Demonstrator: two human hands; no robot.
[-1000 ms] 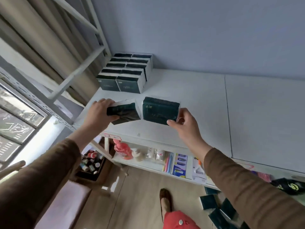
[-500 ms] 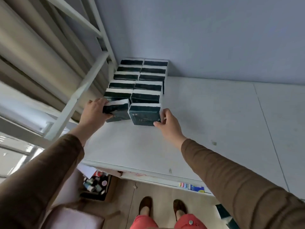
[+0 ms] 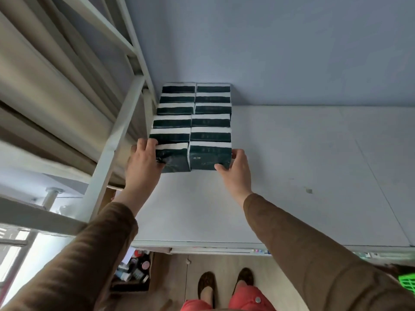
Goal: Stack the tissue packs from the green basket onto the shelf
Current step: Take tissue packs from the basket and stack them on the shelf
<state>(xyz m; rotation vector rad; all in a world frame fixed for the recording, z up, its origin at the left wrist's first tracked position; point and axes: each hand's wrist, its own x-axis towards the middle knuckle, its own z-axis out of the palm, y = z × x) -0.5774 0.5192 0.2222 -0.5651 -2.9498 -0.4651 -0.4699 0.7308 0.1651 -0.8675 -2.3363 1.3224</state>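
A: Where are we w/ the shelf (image 3: 280,176)?

B: Big white top; mostly bare; the stock sits only in the back-left corner, against the wall and just beside the frame upright (image 3: 116,140).

A: And the stack (image 3: 195,108)?

B: Two columns of dark packs running from the back edge toward the front; five rows already down behind the hands, neat enough, white edges up; can't tell if there's more than one layer.

A: So what's in hand rn?

B: A sixth row; left pack (image 3: 174,158) and right pack (image 3: 210,156) side by side, touching each other and butted against the row behind. Left hand (image 3: 143,162) is clamped on the left pack, fingers over its top-left corner, thumb on the front face; right hand (image 3: 238,169) grips the right pack at its right end, thumb under the front, fingers curled round the side.

A: Let go yet?

B: No; both look seated on the shelf, so I'd say this pair is all but placed; just release left.

A: How much remains?

B: Can't say; only a corner of the basket (image 3: 407,282) shows at the bottom-right, contents hidden; plenty of shelf free toward the front and right edges, so room isn't the limit.
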